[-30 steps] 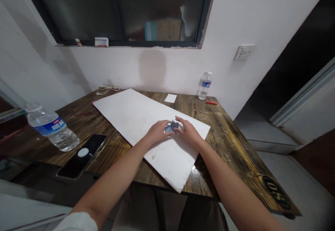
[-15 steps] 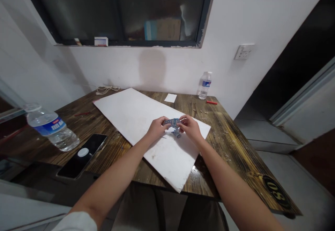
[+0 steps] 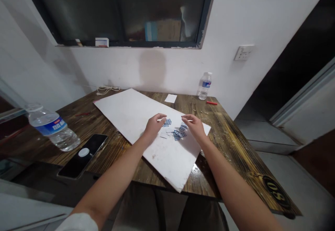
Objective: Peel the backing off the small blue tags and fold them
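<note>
Head view: the left hand [image 3: 154, 126], at ten o'clock of the larger pile of small blue-and-white cards [image 3: 179, 135], curls by a smaller group [image 3: 168, 122], grip impossible to tell; the right hand [image 3: 195, 125], at two o'clock, looks released, fingers loosely bent. The cards lie on the white board [image 3: 167, 164] in uneven clusters, so they seem loosely scattered, with overlapping ones unsorted.
</note>
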`<state>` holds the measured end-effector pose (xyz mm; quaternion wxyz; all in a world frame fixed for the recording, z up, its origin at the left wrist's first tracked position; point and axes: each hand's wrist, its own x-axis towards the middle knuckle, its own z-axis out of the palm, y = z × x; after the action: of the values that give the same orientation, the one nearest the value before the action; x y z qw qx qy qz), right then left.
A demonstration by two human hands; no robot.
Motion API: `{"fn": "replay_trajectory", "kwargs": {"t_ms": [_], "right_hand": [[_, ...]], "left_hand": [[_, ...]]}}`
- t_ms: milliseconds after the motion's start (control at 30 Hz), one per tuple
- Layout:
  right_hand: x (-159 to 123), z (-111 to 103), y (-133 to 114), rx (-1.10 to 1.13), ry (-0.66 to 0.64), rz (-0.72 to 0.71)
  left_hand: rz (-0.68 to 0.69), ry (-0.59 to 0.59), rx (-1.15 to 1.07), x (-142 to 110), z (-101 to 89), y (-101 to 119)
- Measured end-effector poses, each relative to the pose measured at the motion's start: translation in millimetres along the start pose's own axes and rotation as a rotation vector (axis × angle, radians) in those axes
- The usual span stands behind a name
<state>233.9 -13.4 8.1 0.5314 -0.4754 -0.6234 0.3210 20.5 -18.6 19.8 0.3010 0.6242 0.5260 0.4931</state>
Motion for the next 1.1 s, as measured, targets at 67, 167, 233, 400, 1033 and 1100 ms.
{"fn": "replay_trajectory", "kwargs": {"t_ms": [67, 167, 233, 400, 1033, 1100], "right_hand": [[-2.3, -0.2, 2.7, -0.192, -0.131, -0.044], [-8.2, -0.3, 4.6, -0.457, -0.336, -0.130], [-11.8, 0.9, 4.0, -0.574, -0.425, -0.186], [-15.1, 8.1, 0.0, -0.665, -0.442, -0.253], [-5.7, 3.5, -14.6, 0.295, -0.067, 0.014], [-4.4, 0.3, -9.6, 0.109, -0.082, -0.015]], "left_hand": [[0.138, -0.153, 0.211, -3.3, -1.3, -2.0], [0.305, -0.399, 0.524, -8.0, -3.6, -5.3], [0.345, -0.493, 0.657, -10.2, -4.2, -5.4], [0.426, -0.571, 0.637, -11.8, -1.2, 1.7], [-0.031, -0.020, -0.226, 3.5, -3.8, 5.7], [0.007, -0.043, -0.033, 3.2, -6.1, 2.7]]}}
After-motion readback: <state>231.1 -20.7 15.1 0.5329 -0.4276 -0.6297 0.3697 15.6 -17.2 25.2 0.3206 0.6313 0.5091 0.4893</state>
